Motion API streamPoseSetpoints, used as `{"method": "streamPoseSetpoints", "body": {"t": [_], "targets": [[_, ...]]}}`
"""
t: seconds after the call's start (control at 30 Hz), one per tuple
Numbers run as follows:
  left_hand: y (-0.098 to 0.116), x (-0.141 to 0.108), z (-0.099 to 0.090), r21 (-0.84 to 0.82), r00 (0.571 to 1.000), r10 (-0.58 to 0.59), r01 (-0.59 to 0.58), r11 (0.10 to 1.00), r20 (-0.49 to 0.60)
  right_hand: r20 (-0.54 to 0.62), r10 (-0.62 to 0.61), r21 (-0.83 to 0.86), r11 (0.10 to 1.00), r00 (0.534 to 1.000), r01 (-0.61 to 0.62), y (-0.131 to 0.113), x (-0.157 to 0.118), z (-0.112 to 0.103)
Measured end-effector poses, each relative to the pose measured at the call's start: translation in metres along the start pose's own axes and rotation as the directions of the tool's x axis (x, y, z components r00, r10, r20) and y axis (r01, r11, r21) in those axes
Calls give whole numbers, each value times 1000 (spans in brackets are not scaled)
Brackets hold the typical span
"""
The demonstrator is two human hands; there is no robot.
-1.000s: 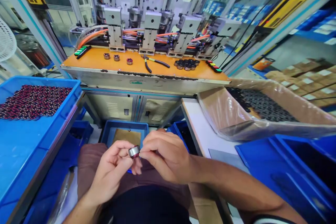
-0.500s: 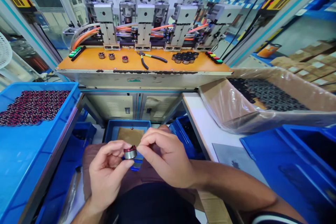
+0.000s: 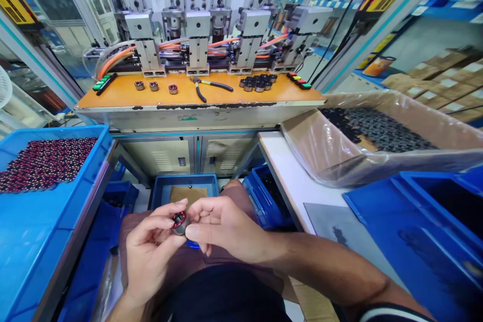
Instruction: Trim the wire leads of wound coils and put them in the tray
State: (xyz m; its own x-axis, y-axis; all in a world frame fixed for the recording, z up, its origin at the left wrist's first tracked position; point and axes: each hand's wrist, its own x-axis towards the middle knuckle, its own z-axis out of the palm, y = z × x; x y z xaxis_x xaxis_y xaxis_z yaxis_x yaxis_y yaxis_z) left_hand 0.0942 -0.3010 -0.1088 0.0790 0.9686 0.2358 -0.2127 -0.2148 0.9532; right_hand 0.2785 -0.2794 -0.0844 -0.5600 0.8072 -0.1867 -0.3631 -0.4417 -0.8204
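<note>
- Part, one: small ring-shaped piece (image 3: 179, 223), metal outer wall, red and dark inside; held above the lap, between both hands, open face tilted up.
- Handling, as judged: best gripped lightly by the metal wall, leaving the red inside uncovered; the left steadying, the right touching gently.
- Left hand (image 3: 148, 245), one: thumb and fingers parted by the piece's width, pinching it.
- Right hand (image 3: 222, 231), one: fingers curled, thumb tip at the piece's right side; whether it grips or merely touches, cannot tell.
- Desk (image 3: 119, 96), orange: pliers (image 3: 219, 84), handles spread; three similar pieces to their left, a dark cluster (image 3: 258, 83) to their right.
- Blue tray (image 3: 33, 226), left side: many red-and-black pieces (image 3: 51, 161).
- Plastic-lined carton (image 3: 335, 156), right side: dark pieces (image 3: 388, 128) inside.
</note>
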Motion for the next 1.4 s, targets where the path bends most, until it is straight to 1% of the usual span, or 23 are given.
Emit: {"method": "streamPoseSetpoints", "body": {"t": [0.07,0.13,0.17,0.2,0.23,0.27,0.3,0.33,0.37,0.4,0.43,0.5,0.57,0.67,0.73,0.8,0.87,0.93,1.03,1.17,1.23,1.3,1.4], "targets": [[0,2,1,-27,1000,-19,20,999,17,59,-29,11,1000,998,28,5,3,-1],[-1,7,4,-106,998,-59,60,993,18,69,-115,2,993,991,116,11,5,-1],[-2,11,5,-150,996,-94,92,984,-4,41,-206,-40,977,978,208,13,7,-2],[-3,15,5,-183,988,-146,136,974,-44,-3,-346,-133,930,938,342,15,8,-3],[-5,18,5,-195,973,-207,184,963,-105,-33,-519,-288,823,854,489,16,10,-5],[-6,20,4,-172,949,-253,222,960,-187,-18,-694,-482,637,720,602,17,11,-8],[-7,20,3,-98,925,-264,246,964,-272,58,-827,-666,385,560,638,17,13,-11],[-7,18,1,29,914,-213,238,971,-345,174,-895,-790,121,410,600,17,14,-16],[-6,14,0,195,921,-113,197,961,-374,298,-906,-843,-102,299,529,17,16,-21],[-5,10,-1,369,938,13,123,921,-346,406,-885,-845,-269,229,461,17,17,-26],[-2,4,0,519,955,125,34,854,-270,493,-849,-823,-385,189,417,17,18,-31],[6,-5,4,676,968,236,-121,727,-80,606,-782,-761,-516,148,393,18,18,-38],[15,-7,12,705,970,243,-192,683,28,662,-736,-719,-571,142,397,20,17,-41],[25,0,22,698,979,192,-183,692,67,689,-710,-694,-588,146,415,22,13,-39],[27,5,22,687,984,156,-169,707,82,685,-709,-690,-562,164,456,22,9,-36],[26,7,20,682,983,140,-184,707,120,608,-759,-735,-428,232,526,19,5,-31],[25,7,16,686,975,150,-220,693,161,472,-819,-776,-210,326,595,15,1,-24],[25,7,13,686,965,177,-262,679,194,373,-843,-765,-42,388,643,11,-1,-18],[27,6,12,670,963,179,-270,691,203,309,-851,-713,88,425,696,7,-2,-11],[29,6,13,580,996,38,-76,811,77,141,-853,-639,309,502,704,10,-1,-7],[30,7,13,502,998,-25,-5,865,52,101,-838,-612,372,536,697,11,-1,-8],[30,8,13,457,997,-44,11,889,62,77,-818,-593,422,570,686,11,-2,-11],[34,10,9,459,997,-7,-31,888,81,21,-768,-592,507,640,627,5,-8,-22]]}}
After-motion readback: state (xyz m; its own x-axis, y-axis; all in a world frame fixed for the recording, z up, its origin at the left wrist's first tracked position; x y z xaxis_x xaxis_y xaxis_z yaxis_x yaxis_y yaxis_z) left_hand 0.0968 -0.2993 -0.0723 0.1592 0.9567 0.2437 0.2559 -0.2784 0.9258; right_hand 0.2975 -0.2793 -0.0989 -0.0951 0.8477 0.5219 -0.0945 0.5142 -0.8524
